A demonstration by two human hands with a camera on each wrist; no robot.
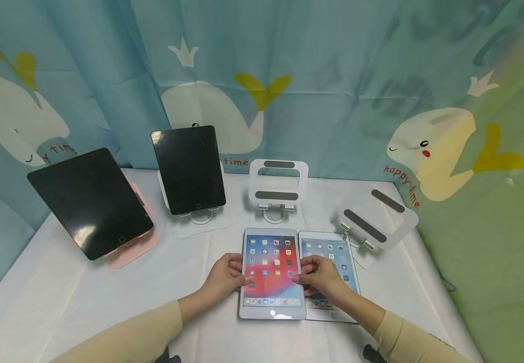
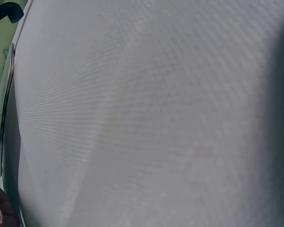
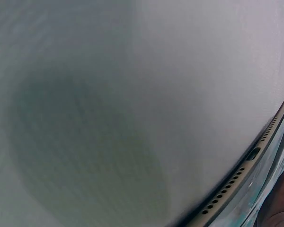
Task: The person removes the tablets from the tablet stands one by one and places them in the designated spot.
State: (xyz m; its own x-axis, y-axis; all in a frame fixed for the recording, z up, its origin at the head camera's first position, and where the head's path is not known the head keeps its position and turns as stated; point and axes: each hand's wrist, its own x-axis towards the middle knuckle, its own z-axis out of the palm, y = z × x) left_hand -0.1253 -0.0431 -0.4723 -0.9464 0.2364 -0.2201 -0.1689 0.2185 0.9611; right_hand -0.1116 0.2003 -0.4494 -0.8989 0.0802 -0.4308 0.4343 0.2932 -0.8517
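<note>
Where we find both hands: the left hand [image 1: 226, 276] and the right hand [image 1: 323, 275] hold the lit tablet [image 1: 272, 272] by its two long sides, each thumb lapping onto the front.
Lit tablet: upright in our view, in front of the middle stand [image 1: 276, 195]; whether it is lifted off the white surface [image 1: 212, 333] we cannot tell.
Second tablet [image 1: 330, 247]: just right of the lit one, also glowing, lying partly hidden under the right hand.
Stands holding nothing: the middle one, and the right stand [image 1: 365, 225], which we see turned at a slant.
Dark tablets: the large one [image 1: 91, 204] leans on a pink stand [image 1: 141, 249] at far left; the smaller one [image 1: 189, 171] leans on a white stand [image 1: 164, 194] beside it.
Sleeves: beige [image 1: 130, 333] on both arms.
Curtain: blue [image 1: 325, 126], printed with whales.
Right wrist view: we make out a tablet edge [image 3: 241, 168] with small holes and a port.
</note>
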